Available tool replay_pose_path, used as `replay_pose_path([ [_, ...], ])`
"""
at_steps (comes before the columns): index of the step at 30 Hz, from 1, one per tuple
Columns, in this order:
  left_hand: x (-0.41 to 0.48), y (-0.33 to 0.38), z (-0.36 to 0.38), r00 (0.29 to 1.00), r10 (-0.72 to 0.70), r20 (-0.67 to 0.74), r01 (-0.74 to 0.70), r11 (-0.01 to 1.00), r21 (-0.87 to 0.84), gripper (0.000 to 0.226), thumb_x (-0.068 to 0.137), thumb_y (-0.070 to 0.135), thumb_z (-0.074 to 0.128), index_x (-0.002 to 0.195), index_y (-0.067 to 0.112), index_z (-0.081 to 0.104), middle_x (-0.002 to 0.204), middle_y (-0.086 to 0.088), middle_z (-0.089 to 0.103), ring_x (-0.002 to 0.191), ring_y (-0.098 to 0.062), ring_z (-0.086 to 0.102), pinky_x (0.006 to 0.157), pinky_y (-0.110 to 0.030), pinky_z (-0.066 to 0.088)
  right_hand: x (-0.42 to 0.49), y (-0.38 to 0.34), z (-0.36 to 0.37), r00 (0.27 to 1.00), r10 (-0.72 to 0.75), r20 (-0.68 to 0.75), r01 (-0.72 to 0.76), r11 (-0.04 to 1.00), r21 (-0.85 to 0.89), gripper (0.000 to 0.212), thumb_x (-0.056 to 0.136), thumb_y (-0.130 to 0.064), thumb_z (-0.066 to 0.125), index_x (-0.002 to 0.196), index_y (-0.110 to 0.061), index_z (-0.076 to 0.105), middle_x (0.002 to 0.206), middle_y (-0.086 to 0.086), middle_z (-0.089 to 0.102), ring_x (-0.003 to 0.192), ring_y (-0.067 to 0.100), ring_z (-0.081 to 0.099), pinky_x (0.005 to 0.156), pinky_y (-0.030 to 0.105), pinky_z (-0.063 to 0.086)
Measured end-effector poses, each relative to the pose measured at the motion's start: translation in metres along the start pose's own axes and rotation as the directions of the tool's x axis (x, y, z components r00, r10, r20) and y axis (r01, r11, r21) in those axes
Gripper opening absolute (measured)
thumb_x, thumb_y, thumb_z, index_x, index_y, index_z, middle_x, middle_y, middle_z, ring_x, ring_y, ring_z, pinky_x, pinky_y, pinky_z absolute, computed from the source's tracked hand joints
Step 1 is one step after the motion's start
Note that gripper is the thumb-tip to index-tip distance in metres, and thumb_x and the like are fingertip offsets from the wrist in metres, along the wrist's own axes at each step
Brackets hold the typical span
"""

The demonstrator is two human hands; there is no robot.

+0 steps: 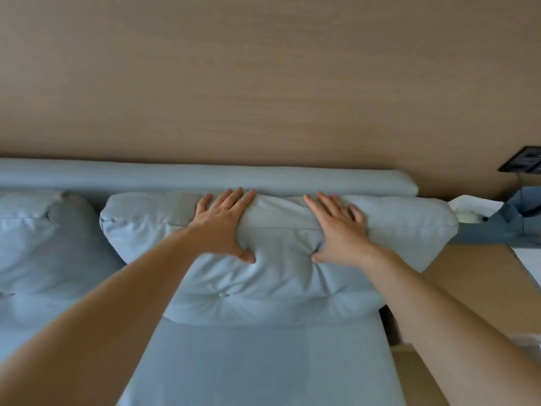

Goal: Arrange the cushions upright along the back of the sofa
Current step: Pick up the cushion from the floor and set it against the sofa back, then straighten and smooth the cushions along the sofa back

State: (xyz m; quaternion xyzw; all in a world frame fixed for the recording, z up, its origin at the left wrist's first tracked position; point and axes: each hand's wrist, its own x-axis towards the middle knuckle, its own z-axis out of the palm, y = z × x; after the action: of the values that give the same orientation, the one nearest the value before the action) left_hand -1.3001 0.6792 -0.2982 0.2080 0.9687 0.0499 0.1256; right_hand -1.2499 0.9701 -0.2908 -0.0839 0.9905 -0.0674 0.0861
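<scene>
Cushion position: the right-hand cushion [272, 259] stands upright on the sofa seat [263, 361], its back against the backrest rail [205, 178]. Both hands lie on its upper edge. The left hand [224, 222] is flat, with its fingers [234, 200] spread and draped over the top seam toward the rail. Its thumb presses into the cushion's front face, and the fabric dimples around the tip. The right hand [339, 230] mirrors this: fingers spread over the top, thumb dug into the front face. Neither hand closes round the cushion; both are splayed wide and press against it. The hands are near each other, either side of the cushion's middle, with a strip of fabric between the thumbs. One sewn button [224, 295] shows on the front face, below the left thumb.

Surface and room: the sofa is upholstered in pale blue-grey fabric. It stands against a tan, wood-grain wall [263, 83]. A dark wall plate [524, 163] is fixed to the wall at the far right. Below it, blue-grey cloth [509, 227] lies over a white surface [468, 203] beside the sofa end. Light wood flooring [468, 282] shows to the right of the seat.

Count: two cushions are visible. The second cushion [49, 247] stands upright to the left, just beside the first and partly cut off by the frame edge. Two hands and two bare forearms are in view.
</scene>
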Motion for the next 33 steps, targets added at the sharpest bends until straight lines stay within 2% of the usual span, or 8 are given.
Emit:
replay_pose_path([
  [3, -0.003, 0.015, -0.009, 0.996, -0.059, 0.06, 0.056, 0.998, 0.04, 0.157, 0.046, 0.091, 0.074, 0.16, 0.036, -0.018, 0.173, -0.002, -0.009, 0.158, -0.022, -0.007, 0.123, -0.059, -0.002, -0.014, 0.008, -0.009, 0.996, -0.084, -0.024, 0.086, 0.985, 0.147, 0.125, 0.062, -0.055, 0.086, 0.158, -0.047, 0.006, 0.171, -0.008, -0.006, 0.156, 0.015, -0.012, 0.123, 0.051, 0.005],
  [5, -0.007, 0.038, -0.021, 0.995, -0.075, 0.068, 0.075, 0.997, -0.007, 0.157, 0.047, 0.09, 0.075, 0.161, 0.034, -0.017, 0.173, -0.007, -0.008, 0.158, -0.026, -0.008, 0.124, -0.059, 0.0, -0.036, 0.025, -0.015, 0.971, -0.008, -0.24, 0.079, 0.954, 0.289, 0.101, 0.07, -0.065, 0.076, 0.156, -0.043, 0.027, 0.171, -0.004, 0.01, 0.157, 0.018, -0.001, 0.12, 0.051, 0.014],
  [8, -0.009, 0.086, -0.023, 0.999, 0.017, 0.044, -0.018, 0.999, 0.029, 0.156, 0.051, 0.087, 0.076, 0.161, 0.03, -0.018, 0.172, -0.012, -0.01, 0.157, -0.028, -0.013, 0.123, -0.06, -0.001, -0.072, 0.071, -0.015, 0.71, 0.41, -0.572, -0.18, 0.891, 0.416, 0.084, 0.079, -0.064, 0.07, 0.147, -0.021, 0.045, 0.162, 0.009, 0.034, 0.151, 0.03, 0.024, 0.112, 0.053, 0.03],
  [11, -0.008, 0.118, -0.009, 0.999, -0.008, 0.037, 0.002, 0.987, 0.163, 0.148, 0.06, 0.079, 0.079, 0.161, 0.029, -0.018, 0.17, -0.016, 0.004, 0.157, -0.036, -0.003, 0.121, -0.066, 0.004, -0.092, 0.111, -0.013, 0.475, 0.867, -0.148, -0.436, 0.379, 0.816, 0.109, 0.07, -0.078, 0.069, 0.153, -0.018, 0.031, 0.161, 0.013, 0.032, 0.147, 0.034, 0.03, 0.112, 0.057, 0.035],
  [14, -0.004, 0.123, -0.004, 0.998, -0.038, -0.059, 0.048, 0.983, 0.177, 0.124, 0.072, 0.063, 0.08, 0.163, 0.031, 0.002, 0.151, -0.008, 0.04, 0.144, -0.033, 0.032, 0.118, -0.064, 0.016, -0.086, 0.126, -0.01, 0.525, 0.781, 0.339, -0.376, -0.144, 0.915, 0.111, 0.064, -0.076, 0.08, 0.153, -0.032, 0.032, 0.154, -0.002, 0.044, 0.137, 0.032, 0.045, 0.1, 0.06, 0.047],
  [23, -0.011, 0.102, -0.005, 0.986, -0.019, -0.164, 0.058, 0.969, 0.239, 0.076, 0.087, 0.044, 0.07, 0.153, 0.041, 0.033, 0.124, 0.002, 0.058, 0.121, -0.024, 0.051, 0.103, -0.048, 0.032, -0.072, 0.105, -0.006, 0.568, 0.77, 0.291, -0.365, -0.081, 0.928, 0.097, 0.082, -0.062, 0.073, 0.157, -0.027, 0.022, 0.149, 0.002, 0.044, 0.132, 0.034, 0.046, 0.095, 0.06, 0.051],
  [30, -0.003, 0.102, -0.001, 0.993, -0.014, -0.12, 0.038, 0.978, 0.203, 0.114, 0.079, 0.06, 0.076, 0.163, 0.033, 0.003, 0.152, -0.008, 0.04, 0.146, -0.029, 0.031, 0.121, -0.058, 0.013, -0.074, 0.109, -0.002, 0.537, 0.794, 0.285, -0.355, -0.094, 0.93, 0.108, 0.071, -0.071, 0.077, 0.155, -0.026, 0.026, 0.153, 0.002, 0.044, 0.134, 0.036, 0.047, 0.102, 0.063, 0.047],
  [33, -0.015, 0.095, -0.006, 0.994, -0.014, -0.107, 0.029, 0.99, 0.139, 0.137, 0.072, 0.073, 0.076, 0.161, 0.029, -0.018, 0.172, -0.014, 0.0, 0.158, -0.029, -0.006, 0.123, -0.059, -0.003, -0.079, 0.087, -0.013, 0.448, 0.894, 0.028, -0.471, 0.209, 0.857, 0.106, 0.078, -0.067, 0.072, 0.155, -0.01, 0.025, 0.155, 0.02, 0.038, 0.135, 0.044, 0.044, 0.105, 0.063, 0.041],
])
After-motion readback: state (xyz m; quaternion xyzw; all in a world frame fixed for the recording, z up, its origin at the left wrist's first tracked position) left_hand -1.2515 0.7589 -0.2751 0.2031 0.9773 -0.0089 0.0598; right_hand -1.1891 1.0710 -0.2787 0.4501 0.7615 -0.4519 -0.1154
